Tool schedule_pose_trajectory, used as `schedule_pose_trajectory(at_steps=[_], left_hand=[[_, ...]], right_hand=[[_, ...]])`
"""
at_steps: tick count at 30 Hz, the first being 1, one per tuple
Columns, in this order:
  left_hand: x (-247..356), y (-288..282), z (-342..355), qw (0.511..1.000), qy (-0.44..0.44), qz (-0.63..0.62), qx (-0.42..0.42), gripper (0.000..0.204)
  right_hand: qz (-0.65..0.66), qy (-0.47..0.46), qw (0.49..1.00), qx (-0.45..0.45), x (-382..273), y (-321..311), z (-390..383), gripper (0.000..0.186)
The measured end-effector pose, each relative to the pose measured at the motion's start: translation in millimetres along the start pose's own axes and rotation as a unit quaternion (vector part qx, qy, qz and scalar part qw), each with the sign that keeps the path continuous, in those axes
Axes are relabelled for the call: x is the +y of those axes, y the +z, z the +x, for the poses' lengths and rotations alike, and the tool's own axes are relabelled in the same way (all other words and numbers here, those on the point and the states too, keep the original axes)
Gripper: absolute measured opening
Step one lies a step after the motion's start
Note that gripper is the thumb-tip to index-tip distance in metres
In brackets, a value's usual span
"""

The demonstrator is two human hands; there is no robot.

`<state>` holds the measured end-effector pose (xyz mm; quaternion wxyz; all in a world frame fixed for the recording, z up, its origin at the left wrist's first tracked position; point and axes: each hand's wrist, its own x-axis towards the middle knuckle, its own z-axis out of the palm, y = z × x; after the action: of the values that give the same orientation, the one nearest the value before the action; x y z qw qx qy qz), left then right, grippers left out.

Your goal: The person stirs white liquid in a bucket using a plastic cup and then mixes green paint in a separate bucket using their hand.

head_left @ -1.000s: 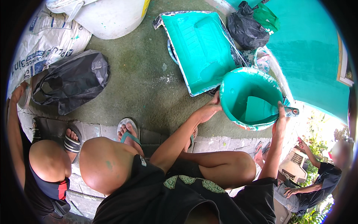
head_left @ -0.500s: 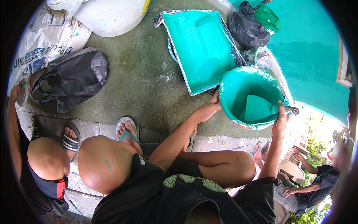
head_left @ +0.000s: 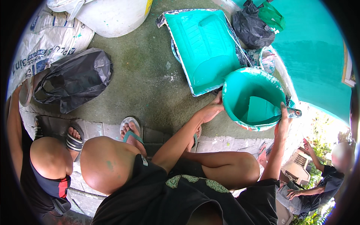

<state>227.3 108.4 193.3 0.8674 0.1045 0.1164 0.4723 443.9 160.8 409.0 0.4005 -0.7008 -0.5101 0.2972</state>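
A teal-coated paint bucket [head_left: 240,84] sits between my two hands, its mouth facing up toward me and its far left rim by the paint tray's near corner. My left hand [head_left: 213,109] is closed on the bucket's left side. My right hand [head_left: 283,122] grips the right rim, beside the handle of a flat, wide-bladed tool [head_left: 258,109] coated in teal; whether it is a brush or a scraper I cannot tell. That tool rests in the bucket, its handle over the rim. Wet teal paint pools at the near end of the ribbed paint tray [head_left: 198,41].
Black bags [head_left: 80,78] [head_left: 253,26] lie left and far right. A white tub [head_left: 116,18] and a printed sack [head_left: 48,41] stand far left. Beyond the bucket is a paint-spattered pail [head_left: 267,60]. People are at left [head_left: 50,157] and right [head_left: 322,187]; a teal wall [head_left: 311,48] rises right.
The whole view has shifted slightly. The paint pool in the tray looks a little broader. Both hands keep their places on the bucket.
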Motion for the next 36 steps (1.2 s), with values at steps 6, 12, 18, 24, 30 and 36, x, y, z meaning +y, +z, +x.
schedule_pose_trajectory(at_steps=[6,12,18,24,30,36], left_hand=[[-0.5,0.2,0.2,1.000,-0.008,-0.014,0.008,0.090],[0.5,0.7,-0.1,1.000,-0.007,-0.024,0.009,0.090],[0.2,0.6,0.0,1.000,-0.008,-0.028,0.002,0.095],[0.7,0.4,-0.2,0.999,-0.011,-0.036,0.002,0.099],[2.2,1.9,-0.6,0.999,-0.014,-0.029,0.005,0.101],[-1.5,-3.0,0.5,0.999,-0.023,-0.033,0.008,0.100]], right_hand=[[0.000,0.016,1.000,0.000,-1.7,0.0,-0.9,0.073],[-0.005,0.009,1.000,-0.003,-0.7,-0.4,0.5,0.069],[0.005,-0.005,1.000,-0.018,-4.9,3.3,-0.6,0.067],[-0.002,0.000,1.000,-0.006,-4.4,4.1,0.4,0.066],[0.002,0.006,1.000,-0.008,-6.7,4.7,0.3,0.067],[-0.002,-0.001,1.000,-0.013,-6.3,5.3,0.8,0.066]])
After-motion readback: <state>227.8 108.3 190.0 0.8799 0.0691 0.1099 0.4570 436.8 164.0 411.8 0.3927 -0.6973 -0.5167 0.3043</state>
